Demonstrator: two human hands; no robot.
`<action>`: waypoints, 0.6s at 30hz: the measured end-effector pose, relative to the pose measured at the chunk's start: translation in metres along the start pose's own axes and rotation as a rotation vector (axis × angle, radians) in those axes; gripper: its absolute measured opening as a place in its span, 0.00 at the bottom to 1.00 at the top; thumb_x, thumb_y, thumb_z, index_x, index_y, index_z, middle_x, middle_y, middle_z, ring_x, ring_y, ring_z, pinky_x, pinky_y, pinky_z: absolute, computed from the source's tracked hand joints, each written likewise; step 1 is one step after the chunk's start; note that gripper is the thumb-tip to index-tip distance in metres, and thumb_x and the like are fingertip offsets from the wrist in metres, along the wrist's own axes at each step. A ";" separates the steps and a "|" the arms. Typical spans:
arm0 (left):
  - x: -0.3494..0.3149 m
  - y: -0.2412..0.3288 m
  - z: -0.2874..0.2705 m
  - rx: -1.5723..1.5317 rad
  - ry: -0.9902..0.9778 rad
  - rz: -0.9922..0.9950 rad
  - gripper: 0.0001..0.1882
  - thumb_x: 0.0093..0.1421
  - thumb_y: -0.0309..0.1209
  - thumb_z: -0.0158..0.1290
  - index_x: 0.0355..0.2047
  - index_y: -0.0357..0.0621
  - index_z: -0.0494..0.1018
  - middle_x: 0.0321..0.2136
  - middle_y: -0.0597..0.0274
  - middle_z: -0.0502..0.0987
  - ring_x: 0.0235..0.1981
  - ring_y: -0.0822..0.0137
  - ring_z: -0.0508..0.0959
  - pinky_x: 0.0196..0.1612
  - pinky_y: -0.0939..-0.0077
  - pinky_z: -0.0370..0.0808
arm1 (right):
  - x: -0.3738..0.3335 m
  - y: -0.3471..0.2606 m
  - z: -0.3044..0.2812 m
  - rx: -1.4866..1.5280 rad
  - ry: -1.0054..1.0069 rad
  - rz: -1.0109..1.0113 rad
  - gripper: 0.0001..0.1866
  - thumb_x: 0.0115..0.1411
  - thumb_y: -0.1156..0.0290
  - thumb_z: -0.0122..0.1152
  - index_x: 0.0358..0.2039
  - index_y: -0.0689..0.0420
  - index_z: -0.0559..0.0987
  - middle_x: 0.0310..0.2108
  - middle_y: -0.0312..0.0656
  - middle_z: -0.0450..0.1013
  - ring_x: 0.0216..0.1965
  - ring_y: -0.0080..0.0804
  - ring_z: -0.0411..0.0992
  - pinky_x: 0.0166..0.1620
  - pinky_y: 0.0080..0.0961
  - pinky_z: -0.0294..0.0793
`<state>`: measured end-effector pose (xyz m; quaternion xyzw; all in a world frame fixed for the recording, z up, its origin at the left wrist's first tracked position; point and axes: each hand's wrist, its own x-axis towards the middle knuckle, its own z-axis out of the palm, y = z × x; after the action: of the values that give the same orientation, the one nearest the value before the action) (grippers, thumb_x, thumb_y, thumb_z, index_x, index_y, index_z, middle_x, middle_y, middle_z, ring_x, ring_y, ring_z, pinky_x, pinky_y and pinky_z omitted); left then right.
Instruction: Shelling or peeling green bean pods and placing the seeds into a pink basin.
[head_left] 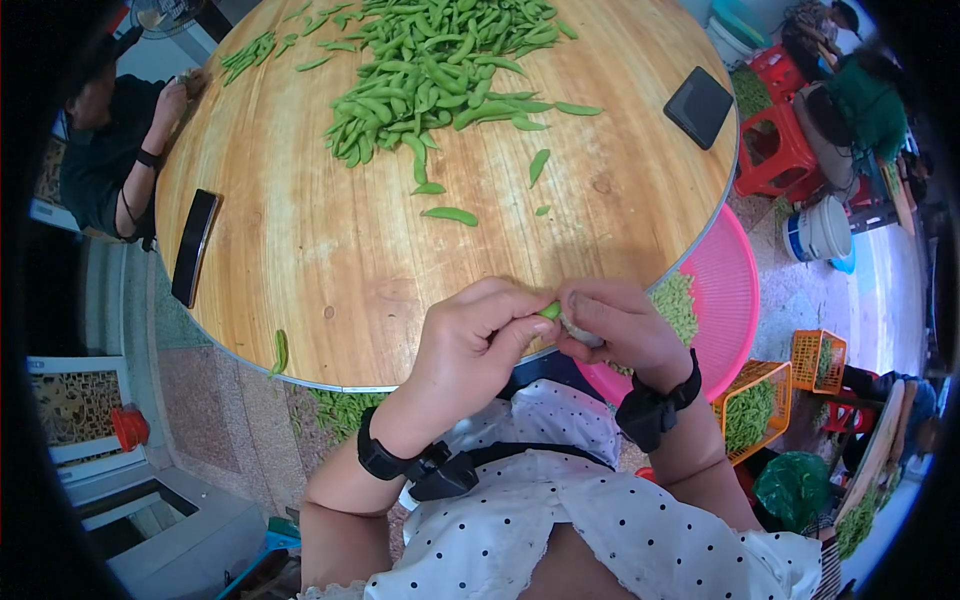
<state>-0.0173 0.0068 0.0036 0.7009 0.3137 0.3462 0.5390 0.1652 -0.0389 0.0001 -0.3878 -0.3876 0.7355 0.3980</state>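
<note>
In the head view, my left hand (478, 335) and right hand (622, 328) pinch a green pod (549, 311) between them, over the desk's (330, 270) near edge; a pod heap (430, 85) lies toward its far edge.

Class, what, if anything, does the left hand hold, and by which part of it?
The left hand holds a green pod between thumb and forefinger; much of the pod is hidden, so which end is gripped cannot be told.
</note>
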 end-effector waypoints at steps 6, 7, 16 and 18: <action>0.003 0.002 -0.002 0.150 0.005 0.102 0.05 0.49 0.20 0.53 0.29 0.34 0.73 0.23 0.54 0.73 0.23 0.62 0.75 0.26 0.76 0.71 | 0.000 -0.002 0.004 -0.027 0.023 0.028 0.18 0.62 0.58 0.42 0.33 0.60 0.73 0.17 0.31 0.61 0.18 0.15 0.56 0.19 0.12 0.52; 0.002 0.003 -0.002 0.163 0.000 0.100 0.05 0.49 0.20 0.53 0.29 0.34 0.73 0.23 0.54 0.73 0.23 0.62 0.75 0.26 0.76 0.71 | 0.000 -0.002 0.004 -0.017 0.017 0.026 0.18 0.62 0.58 0.42 0.33 0.60 0.73 0.17 0.31 0.61 0.18 0.15 0.56 0.19 0.12 0.52; 0.004 0.008 -0.004 0.263 -0.012 0.149 0.05 0.48 0.21 0.54 0.28 0.36 0.73 0.22 0.54 0.72 0.22 0.59 0.74 0.24 0.75 0.70 | -0.002 -0.003 0.004 -0.066 0.019 0.028 0.17 0.62 0.58 0.41 0.32 0.59 0.72 0.18 0.31 0.61 0.18 0.15 0.56 0.19 0.12 0.53; 0.004 0.008 -0.003 0.266 -0.005 0.150 0.05 0.48 0.21 0.54 0.28 0.36 0.73 0.22 0.54 0.72 0.22 0.58 0.74 0.24 0.74 0.70 | -0.003 -0.004 0.006 -0.089 0.040 0.023 0.17 0.62 0.59 0.41 0.31 0.59 0.72 0.18 0.30 0.61 0.18 0.15 0.55 0.20 0.13 0.53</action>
<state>-0.0172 0.0095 0.0123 0.7885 0.3023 0.3391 0.4145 0.1621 -0.0412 0.0065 -0.4242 -0.4075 0.7140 0.3796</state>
